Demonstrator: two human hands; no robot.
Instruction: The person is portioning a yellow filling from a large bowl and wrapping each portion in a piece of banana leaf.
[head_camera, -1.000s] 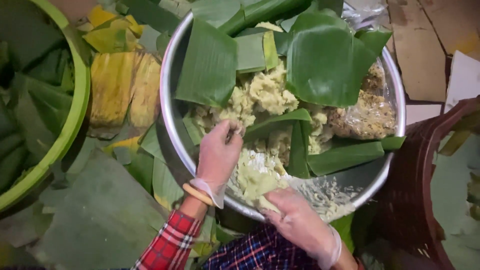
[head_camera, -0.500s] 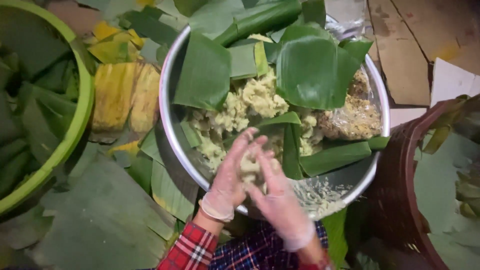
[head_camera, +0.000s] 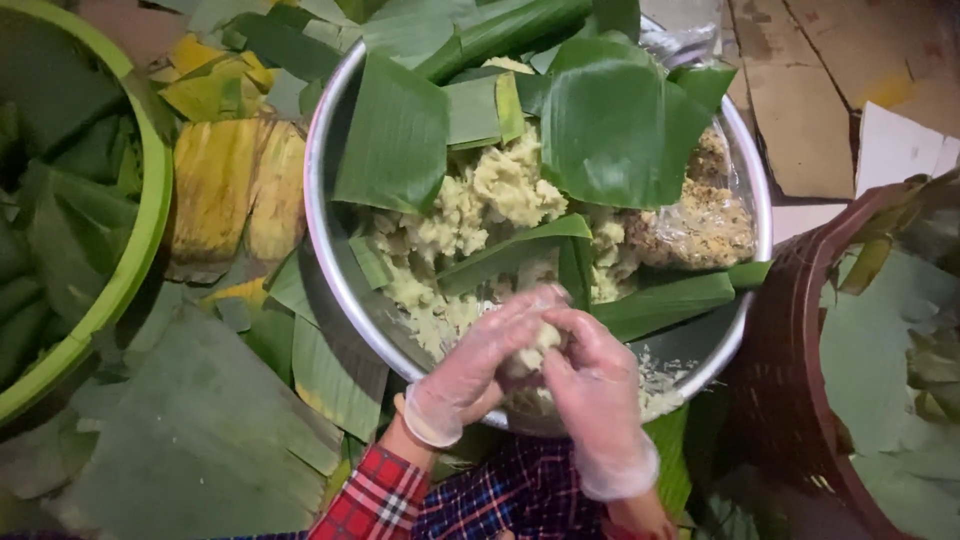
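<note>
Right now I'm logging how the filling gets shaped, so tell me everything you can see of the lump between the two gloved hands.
The lump is pale yellowish, moist, crumbly mash, like the filling heaped in the metal basin. Only a small patch shows; the rest is hidden. The left hand and right hand, both in clear thin gloves, cup it from each side, fingers curled, over the basin's near rim.

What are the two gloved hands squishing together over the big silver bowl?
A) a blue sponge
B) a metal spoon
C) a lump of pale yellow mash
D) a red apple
C: the left hand and the right hand, both in thin clear gloves, are cupped around a lump of pale yellow mash at the near edge of the silver bowl, which holds more of the same mash and green leaves.
</note>
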